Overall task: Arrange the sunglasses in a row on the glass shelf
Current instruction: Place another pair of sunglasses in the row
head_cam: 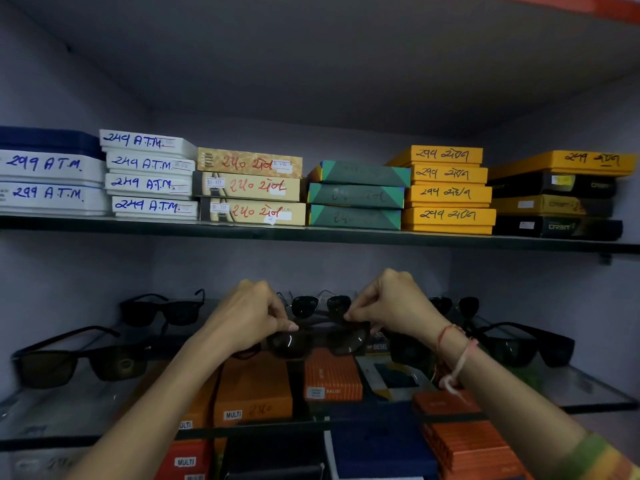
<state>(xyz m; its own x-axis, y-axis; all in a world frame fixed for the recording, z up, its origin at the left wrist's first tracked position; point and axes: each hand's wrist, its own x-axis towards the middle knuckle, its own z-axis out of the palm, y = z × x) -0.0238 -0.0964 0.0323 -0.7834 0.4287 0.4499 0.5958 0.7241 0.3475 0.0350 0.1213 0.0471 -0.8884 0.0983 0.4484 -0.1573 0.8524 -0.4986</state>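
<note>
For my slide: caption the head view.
Both hands hold dark sunglasses above the glass shelf.

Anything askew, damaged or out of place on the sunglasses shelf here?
Nothing looks damaged. The front-left sunglasses sit angled rather than square to the glass shelf, so the row is uneven. Both the left hand and the right hand hold the middle pair.
</note>
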